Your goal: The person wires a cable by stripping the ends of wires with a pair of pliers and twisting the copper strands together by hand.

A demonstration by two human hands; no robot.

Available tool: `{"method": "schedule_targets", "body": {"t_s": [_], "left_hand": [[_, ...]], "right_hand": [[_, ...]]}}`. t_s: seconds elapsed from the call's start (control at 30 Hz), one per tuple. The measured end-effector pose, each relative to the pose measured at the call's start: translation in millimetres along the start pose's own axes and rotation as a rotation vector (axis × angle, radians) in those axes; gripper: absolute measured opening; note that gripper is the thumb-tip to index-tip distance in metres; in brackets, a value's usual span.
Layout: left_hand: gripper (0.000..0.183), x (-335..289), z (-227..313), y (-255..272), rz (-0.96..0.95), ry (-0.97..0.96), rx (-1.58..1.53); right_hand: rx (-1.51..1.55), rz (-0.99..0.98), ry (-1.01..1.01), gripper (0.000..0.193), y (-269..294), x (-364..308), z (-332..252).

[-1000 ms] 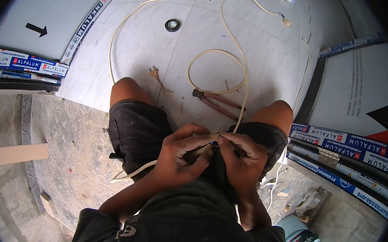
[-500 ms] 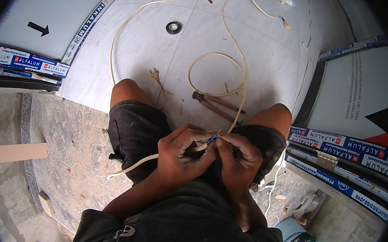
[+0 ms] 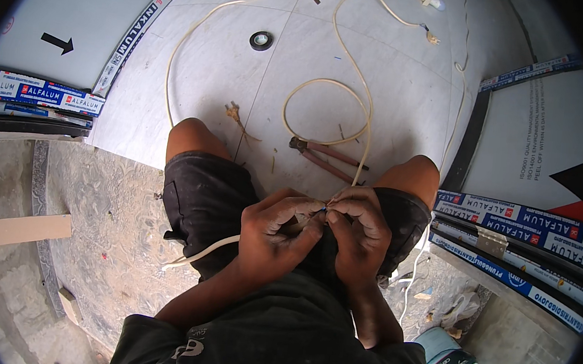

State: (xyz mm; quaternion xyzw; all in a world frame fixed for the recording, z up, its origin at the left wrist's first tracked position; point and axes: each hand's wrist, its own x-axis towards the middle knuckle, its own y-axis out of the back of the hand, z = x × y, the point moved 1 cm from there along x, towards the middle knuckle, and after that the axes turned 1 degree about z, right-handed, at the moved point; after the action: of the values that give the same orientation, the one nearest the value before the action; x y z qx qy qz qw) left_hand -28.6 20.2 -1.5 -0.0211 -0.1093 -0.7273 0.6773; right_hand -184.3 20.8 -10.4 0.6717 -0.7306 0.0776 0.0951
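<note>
Left hand [image 3: 276, 233] and right hand [image 3: 359, 236] I keep together over lap, fingertips pinched on cream cable [image 3: 327, 91] end, maybe bared blue wire, too small. Cable runs far from right hand, other part trails near-left. Pliers [image 3: 328, 159] lie on floor just beyond knees.

A single head-worn fisheye camera looks steeply down from close above the seated person's lap, facing the tiled floor [image 3: 412, 75] ahead. The left hand [image 3: 279, 231] and right hand [image 3: 360, 233] sit near centre; straight edges curve toward the dark rim.
</note>
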Motion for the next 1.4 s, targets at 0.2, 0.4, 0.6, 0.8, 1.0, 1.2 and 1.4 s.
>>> {"method": "schedule_targets", "body": {"t_s": [0.2,0.4,0.6,0.8,1.0,1.2,1.4], "left_hand": [[0.014,-1,3,-3,0.007,0.048,-0.058],[0.013,-1,10,4,-0.074,0.017,-0.060],[0.013,-8,10,10,-0.150,0.101,-0.193],[0.006,-2,21,19,-0.318,0.257,-0.342],[0.008,-3,19,27,-0.593,0.445,-0.454],[0.010,-6,19,29,-0.787,0.577,-0.580],[0.008,-3,28,20,-0.494,0.501,-0.353]], "right_hand": [[0.007,-0.054,0.043,0.016,5,-2,1],[0.055,-0.138,-0.029,0.015,14,2,-5],[0.047,-0.320,-0.014,0.015,27,15,-8],[0.075,-0.461,-0.009,0.017,40,24,-6],[0.229,-0.788,0.082,0.020,45,47,-8],[0.271,-1.035,0.205,0.016,40,63,-23],[0.036,-0.730,-0.292,0.015,61,51,-25]]}}
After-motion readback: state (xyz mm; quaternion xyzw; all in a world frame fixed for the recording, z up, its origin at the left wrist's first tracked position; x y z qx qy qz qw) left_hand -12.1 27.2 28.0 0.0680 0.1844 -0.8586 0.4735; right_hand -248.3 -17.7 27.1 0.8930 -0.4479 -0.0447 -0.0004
